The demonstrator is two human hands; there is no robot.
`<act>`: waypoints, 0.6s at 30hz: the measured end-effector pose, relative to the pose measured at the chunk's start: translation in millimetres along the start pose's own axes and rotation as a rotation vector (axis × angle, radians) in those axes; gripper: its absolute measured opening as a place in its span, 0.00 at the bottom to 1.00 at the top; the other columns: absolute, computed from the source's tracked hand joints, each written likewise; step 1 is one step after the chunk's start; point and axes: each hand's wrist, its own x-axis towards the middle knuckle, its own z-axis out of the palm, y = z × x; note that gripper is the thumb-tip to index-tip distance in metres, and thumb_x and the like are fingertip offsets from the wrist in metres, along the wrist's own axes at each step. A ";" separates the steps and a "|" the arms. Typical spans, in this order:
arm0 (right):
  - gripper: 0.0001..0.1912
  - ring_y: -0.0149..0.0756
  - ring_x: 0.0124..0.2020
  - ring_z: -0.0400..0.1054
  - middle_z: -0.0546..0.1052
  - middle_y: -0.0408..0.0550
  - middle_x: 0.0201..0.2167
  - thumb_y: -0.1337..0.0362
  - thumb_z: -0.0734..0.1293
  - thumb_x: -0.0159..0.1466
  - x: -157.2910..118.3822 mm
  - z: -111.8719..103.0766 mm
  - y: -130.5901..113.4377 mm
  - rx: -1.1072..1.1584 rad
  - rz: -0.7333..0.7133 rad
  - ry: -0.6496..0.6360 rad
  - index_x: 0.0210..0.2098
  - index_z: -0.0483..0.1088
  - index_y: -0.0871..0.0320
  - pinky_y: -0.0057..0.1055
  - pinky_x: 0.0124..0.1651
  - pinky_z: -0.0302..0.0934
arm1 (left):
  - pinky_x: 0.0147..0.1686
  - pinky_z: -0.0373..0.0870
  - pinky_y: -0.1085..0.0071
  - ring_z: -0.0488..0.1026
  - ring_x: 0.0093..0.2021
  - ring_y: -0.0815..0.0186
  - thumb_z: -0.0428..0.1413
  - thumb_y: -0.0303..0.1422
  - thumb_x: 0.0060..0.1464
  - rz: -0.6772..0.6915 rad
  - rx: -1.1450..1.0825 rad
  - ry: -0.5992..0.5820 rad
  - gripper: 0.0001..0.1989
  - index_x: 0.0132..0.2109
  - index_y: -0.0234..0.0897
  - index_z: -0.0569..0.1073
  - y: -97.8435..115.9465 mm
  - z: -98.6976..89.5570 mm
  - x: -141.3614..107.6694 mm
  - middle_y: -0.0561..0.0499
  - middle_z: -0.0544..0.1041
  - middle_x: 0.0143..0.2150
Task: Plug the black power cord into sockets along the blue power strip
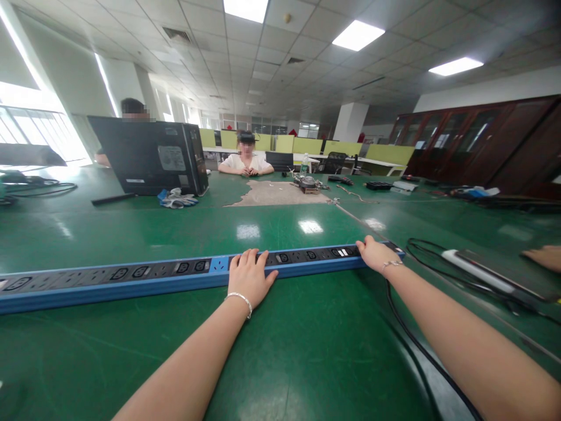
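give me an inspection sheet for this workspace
Surface: glossy green table, irregular tan patch on its far part.
Job's things: long blue power strip lying across the table.
Clutter: computer case, gloves and bottle beyond the strip.
Hands: left hand spread on the strip, right hand near its right end.
Cables: black cable running toward the bottom edge.
Surroundings: two people across the table; another person's hand at far right.

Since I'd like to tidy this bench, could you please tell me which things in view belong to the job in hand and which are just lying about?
In use:
- blue-framed power strip, with the left hand and right hand on it
- black cable below the right wrist, probably

Apparently just lying about:
- work gloves
- computer case
- plastic bottle
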 end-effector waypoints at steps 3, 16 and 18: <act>0.27 0.47 0.44 0.69 0.73 0.64 0.42 0.52 0.43 0.65 1.8 0.4 0.4 -0.006 -0.003 -0.012 0.45 0.63 0.63 0.42 0.45 0.59 | 0.56 0.51 0.57 0.59 0.58 0.56 0.47 0.47 0.54 0.010 0.000 0.015 0.25 0.56 0.41 0.64 -0.9 0.8 0.0 0.44 0.66 0.57; 0.25 0.47 0.45 0.68 0.74 0.63 0.42 0.53 0.52 0.63 24.7 -19.3 -0.8 -0.063 -0.096 -0.114 0.39 0.72 0.65 0.40 0.46 0.59 | 0.56 0.51 0.57 0.58 0.58 0.56 0.47 0.47 0.54 0.016 -0.004 0.010 0.25 0.56 0.42 0.64 -1.0 0.1 -1.2 0.44 0.66 0.57; 0.25 0.48 0.44 0.68 0.74 0.64 0.41 0.53 0.52 0.63 24.1 -20.1 -2.1 -0.073 -0.091 -0.115 0.38 0.72 0.66 0.39 0.46 0.60 | 0.56 0.51 0.57 0.58 0.58 0.55 0.47 0.47 0.54 0.018 -0.008 0.012 0.25 0.56 0.42 0.64 -1.2 0.5 -1.2 0.44 0.66 0.57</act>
